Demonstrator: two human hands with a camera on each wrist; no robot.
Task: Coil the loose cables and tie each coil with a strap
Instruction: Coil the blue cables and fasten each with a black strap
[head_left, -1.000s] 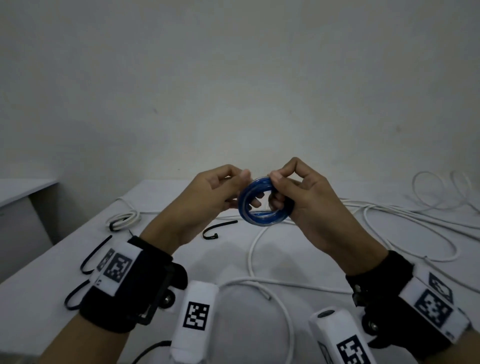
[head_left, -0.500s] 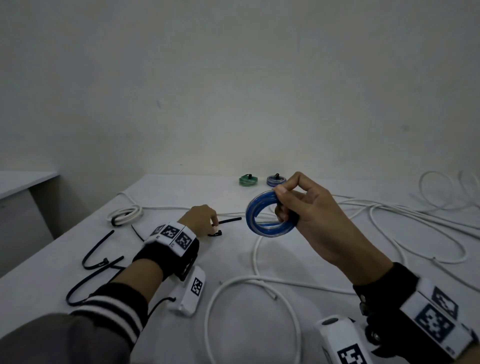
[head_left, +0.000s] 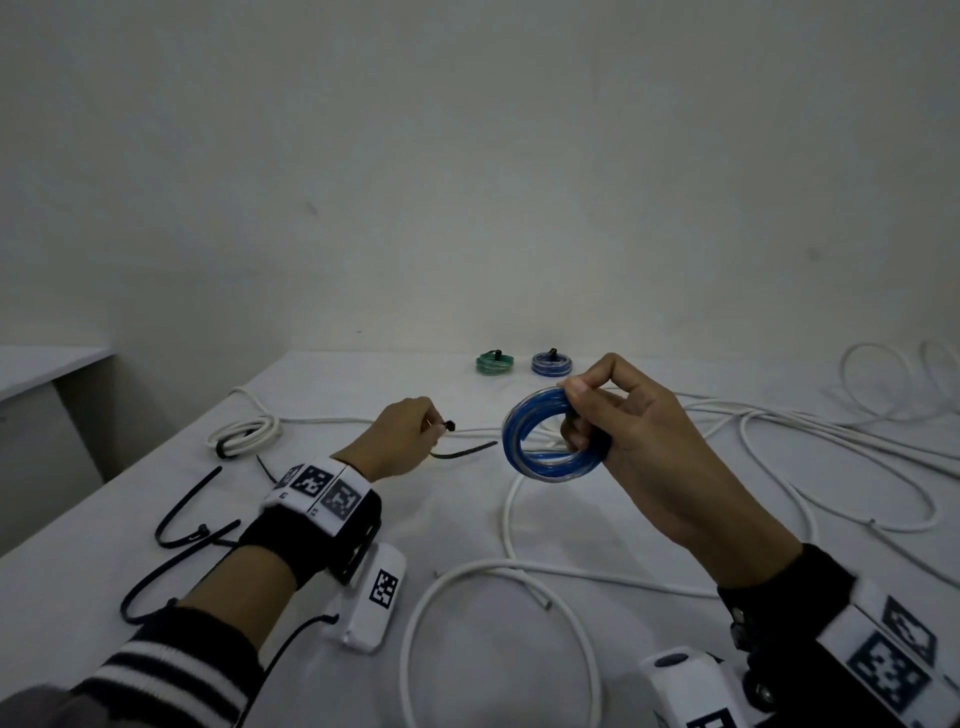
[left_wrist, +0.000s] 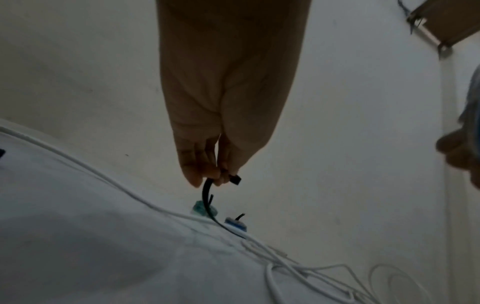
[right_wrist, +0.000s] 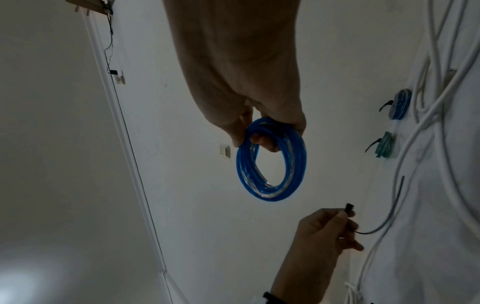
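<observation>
My right hand (head_left: 587, 415) holds a coiled blue cable (head_left: 524, 441) upright above the white table (head_left: 363, 374), thumb and fingers pinched round its right side; the right wrist view shows the blue cable (right_wrist: 270, 160) as a ring hanging from the fingers. To its left, my left hand (head_left: 410, 431) pinches a black strap (head_left: 462, 451) near its head, just above the table. The strap (left_wrist: 207, 197) curves down from the fingertips in the left wrist view. Loose white cable (head_left: 519, 566) lies in loops across the table.
A tied green coil (head_left: 494, 362) and a tied blue coil (head_left: 551, 362) sit at the table's far edge by the wall. A small tied white coil (head_left: 244, 435) lies far left. More black straps (head_left: 176, 525) lie at the left. A white device (head_left: 371, 597) rests near my left wrist.
My left hand let go of the blue coil, moved down-left to the table and picked up a black strap, now lifted slightly. My right hand keeps holding the coil alone.
</observation>
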